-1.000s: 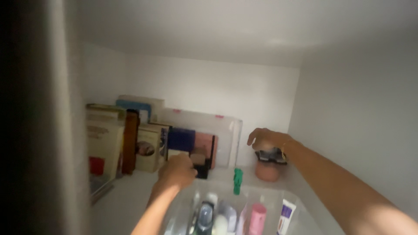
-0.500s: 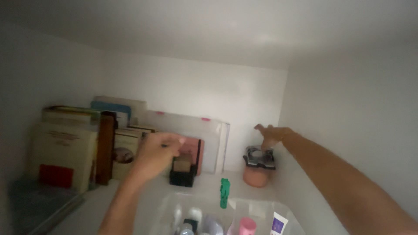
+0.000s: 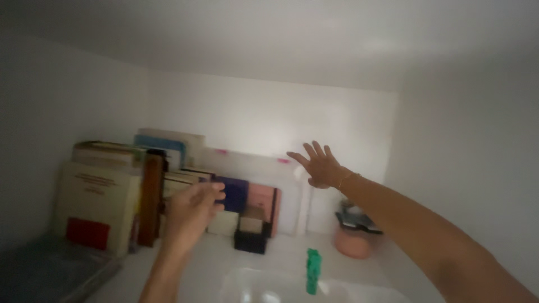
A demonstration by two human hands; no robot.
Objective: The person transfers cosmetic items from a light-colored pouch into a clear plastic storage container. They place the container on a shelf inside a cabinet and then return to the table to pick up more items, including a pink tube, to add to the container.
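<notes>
My left hand (image 3: pixel 191 216) hovers with loosely curled fingers and holds nothing, in front of a row of books and boxes (image 3: pixel 112 193) on a white shelf. A small black box (image 3: pixel 251 238) stands just right of it. My right hand (image 3: pixel 319 164) is raised with fingers spread, empty, above a pink pot (image 3: pixel 352 242) with a dark lid on top at the back right. A green clip-like object (image 3: pixel 313 271) sticks up on the rim of a clear plastic bin (image 3: pixel 247 286) at the bottom.
A clear plastic container (image 3: pixel 269 191) leans against the back wall behind a dark blue box (image 3: pixel 233 193) and a pink box (image 3: pixel 261 197). White walls enclose the shelf on the left, back and right. A grey flat tray (image 3: pixel 50 272) lies at the lower left.
My right hand lifted off the pink pot's lid and rose with fingers spread. My left hand let go of the small black box and pulled back. The view tilted upward.
</notes>
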